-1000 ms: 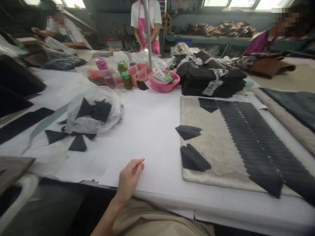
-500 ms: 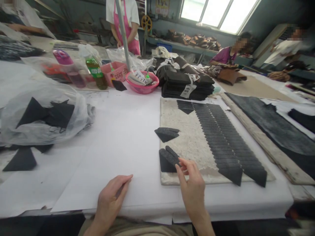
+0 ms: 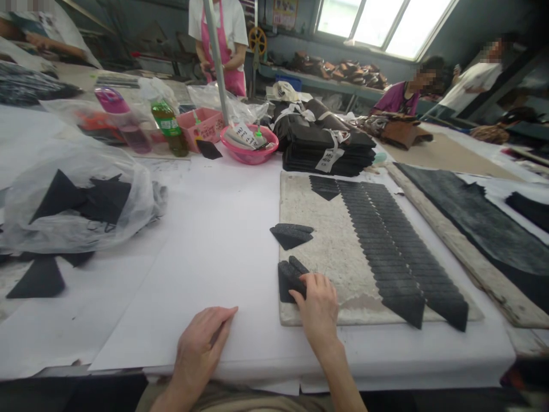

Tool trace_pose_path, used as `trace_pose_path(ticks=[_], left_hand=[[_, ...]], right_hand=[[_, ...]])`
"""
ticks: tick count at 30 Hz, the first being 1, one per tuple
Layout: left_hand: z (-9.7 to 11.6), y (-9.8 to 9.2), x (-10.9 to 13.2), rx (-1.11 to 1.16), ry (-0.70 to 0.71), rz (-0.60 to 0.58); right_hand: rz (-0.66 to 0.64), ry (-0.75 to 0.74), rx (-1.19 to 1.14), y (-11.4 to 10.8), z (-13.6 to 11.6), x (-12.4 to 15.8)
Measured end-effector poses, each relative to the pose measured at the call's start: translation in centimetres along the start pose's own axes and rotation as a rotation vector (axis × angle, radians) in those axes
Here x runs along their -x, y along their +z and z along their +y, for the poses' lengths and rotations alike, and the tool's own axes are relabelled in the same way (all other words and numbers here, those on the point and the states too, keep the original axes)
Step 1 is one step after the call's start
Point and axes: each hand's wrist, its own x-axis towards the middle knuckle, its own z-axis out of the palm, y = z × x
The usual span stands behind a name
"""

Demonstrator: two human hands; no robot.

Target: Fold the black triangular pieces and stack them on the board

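My right hand (image 3: 318,309) is at the lower left corner of a pale, worn board (image 3: 334,240), its thumb and fingertips closed around the near end of a folded black piece (image 3: 286,280). That piece is triangular, with rolled edges on top; my fingers cover part of it. Just above it on the board lies a similar folded black piece (image 3: 291,236). My left hand (image 3: 201,343) rests on the white table sheet, thumb and forefinger pressed together, with nothing visible between them. Overlapping black pointed pieces (image 3: 381,246) lie in two long rows on the board's right side.
At left, a clear plastic bag (image 3: 141,212) holds black pieces. A pink basin (image 3: 249,153), a green-labelled bottle (image 3: 169,129) and a stack of black material (image 3: 328,151) stand behind. Another long board (image 3: 450,246) lies at right. Several people are farther back.
My right hand has shifted slightly left and closed in on the folded black piece, covering more of its near end. My left hand has barely moved.
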Motion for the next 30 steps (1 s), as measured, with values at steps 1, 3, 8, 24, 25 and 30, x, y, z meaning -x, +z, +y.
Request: trace_pose_path(ticks=[1, 3, 8, 24, 25, 30], left_hand=[[0.5, 0.1, -0.4, 0.024, 0.004, -0.020], [1.9, 0.6, -1.4, 0.101, -0.005, -0.095], [5.1, 2.1, -4.3, 0.313, -0.080, -0.209], [4.4, -0.2, -2.1, 0.877, -0.600, -0.264], [4.3, -0.6, -1.7, 0.833, -0.607, -0.277], [4.0, -2.0, -0.6, 0.419, -0.408, -0.261]], right_hand=[[-0.006, -0.014, -0.018, 0.0, 0.1, 0.0], [-0.030, -0.052, -0.051, 0.1, 0.2, 0.1], [-0.113, -0.085, -0.260, 0.1, 0.7, 1.0], [-0.715, -0.154, -0.730, -3.2, 0.0, 4.9], [-0.702, -0.161, -0.693, -3.1, -0.4, 5.2], [-0.703, -0.230, -0.580, -2.3, -2.2, 6.4]])
